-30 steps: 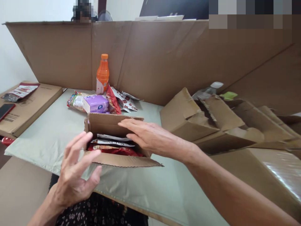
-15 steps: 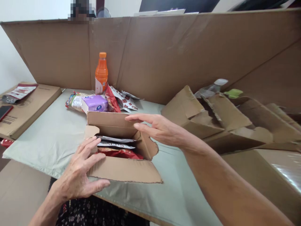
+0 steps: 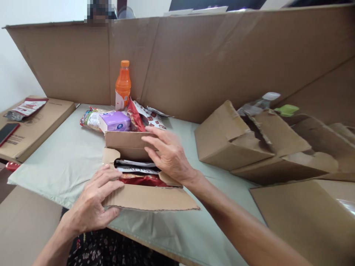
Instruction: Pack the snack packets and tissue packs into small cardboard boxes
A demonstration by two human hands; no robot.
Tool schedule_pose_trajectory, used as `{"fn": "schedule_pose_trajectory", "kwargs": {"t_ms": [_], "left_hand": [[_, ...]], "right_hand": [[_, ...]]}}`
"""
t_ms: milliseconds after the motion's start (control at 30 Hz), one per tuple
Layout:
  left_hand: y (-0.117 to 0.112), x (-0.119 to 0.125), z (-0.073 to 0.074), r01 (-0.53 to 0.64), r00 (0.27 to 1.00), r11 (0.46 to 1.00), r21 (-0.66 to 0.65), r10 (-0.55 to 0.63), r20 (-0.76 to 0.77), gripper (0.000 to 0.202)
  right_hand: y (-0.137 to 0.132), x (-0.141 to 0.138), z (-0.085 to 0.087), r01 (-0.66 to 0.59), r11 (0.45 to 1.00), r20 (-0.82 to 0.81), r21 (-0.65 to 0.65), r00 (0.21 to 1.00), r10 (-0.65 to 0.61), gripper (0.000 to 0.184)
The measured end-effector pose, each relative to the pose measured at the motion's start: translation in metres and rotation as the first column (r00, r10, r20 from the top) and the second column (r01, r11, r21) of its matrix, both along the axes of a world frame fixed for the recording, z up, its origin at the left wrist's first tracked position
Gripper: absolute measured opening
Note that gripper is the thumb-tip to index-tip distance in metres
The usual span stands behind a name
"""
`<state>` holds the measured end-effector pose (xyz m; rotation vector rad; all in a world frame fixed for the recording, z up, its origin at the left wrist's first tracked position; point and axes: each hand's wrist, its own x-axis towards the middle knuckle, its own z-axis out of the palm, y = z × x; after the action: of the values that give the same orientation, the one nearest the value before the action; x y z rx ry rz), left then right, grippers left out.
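A small open cardboard box [image 3: 126, 147] sits on the pale green tabletop [image 3: 63, 155] right in front of me. Inside it lie snack packets, white ones [image 3: 133, 167] over a red one [image 3: 141, 180]. My left hand [image 3: 93, 201] grips the box's near flap [image 3: 152, 199] at its left end, thumb under and fingers on top. My right hand [image 3: 168, 155] reaches over the box with fingers spread, touching the far flap and pressing down the right side flap.
Behind the box lie a purple tissue pack [image 3: 115, 121], snack bags [image 3: 90, 119] and an orange drink bottle [image 3: 122, 85]. A tall cardboard wall [image 3: 208, 62] stands at the back. Torn cardboard boxes [image 3: 249, 142] fill the right. A flat carton [image 3: 36, 123] with a phone [image 3: 7, 131] lies left.
My left hand has come down and taken hold of the near flap. My right hand has lowered onto the far and right flaps of the box.
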<state>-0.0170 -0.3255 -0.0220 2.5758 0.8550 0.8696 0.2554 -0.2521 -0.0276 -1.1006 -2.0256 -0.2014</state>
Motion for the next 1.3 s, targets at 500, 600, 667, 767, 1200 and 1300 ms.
{"fn": "schedule_pose_trajectory", "kwargs": {"t_ms": [500, 600, 667, 767, 1200, 1300], "left_hand": [[0.002, 0.009, 0.004, -0.266, 0.923, 0.961, -0.077, 0.277, 0.266, 0.03], [0.005, 0.011, -0.002, -0.353, 0.904, 0.934, -0.05, 0.354, 0.24, 0.035], [0.008, 0.012, -0.008, -0.415, 0.884, 0.91, -0.021, 0.408, 0.23, 0.04], [0.013, 0.011, -0.016, -0.495, 0.846, 0.869, -0.015, 0.485, 0.223, 0.05], [0.018, 0.006, -0.024, -0.432, 0.895, 0.896, -0.109, 0.44, 0.075, 0.036], [0.019, 0.003, -0.026, -0.412, 0.905, 0.896, -0.165, 0.423, 0.04, 0.038]], "right_hand": [[-0.01, 0.021, -0.01, -0.056, 0.937, -0.467, -0.346, 0.876, -0.12, 0.012], [-0.017, 0.028, -0.011, -0.171, 0.898, -0.553, -0.406, 0.828, -0.092, 0.02], [-0.02, 0.034, -0.011, -0.252, 0.867, -0.598, -0.43, 0.799, -0.065, 0.031], [-0.026, 0.039, -0.013, -0.342, 0.837, -0.642, -0.428, 0.767, -0.015, 0.042], [-0.053, 0.039, -0.047, -0.199, 0.918, -0.443, -0.344, 0.896, 0.028, 0.038], [-0.063, 0.04, -0.056, -0.174, 0.935, -0.403, -0.308, 0.914, 0.037, 0.045]]}}
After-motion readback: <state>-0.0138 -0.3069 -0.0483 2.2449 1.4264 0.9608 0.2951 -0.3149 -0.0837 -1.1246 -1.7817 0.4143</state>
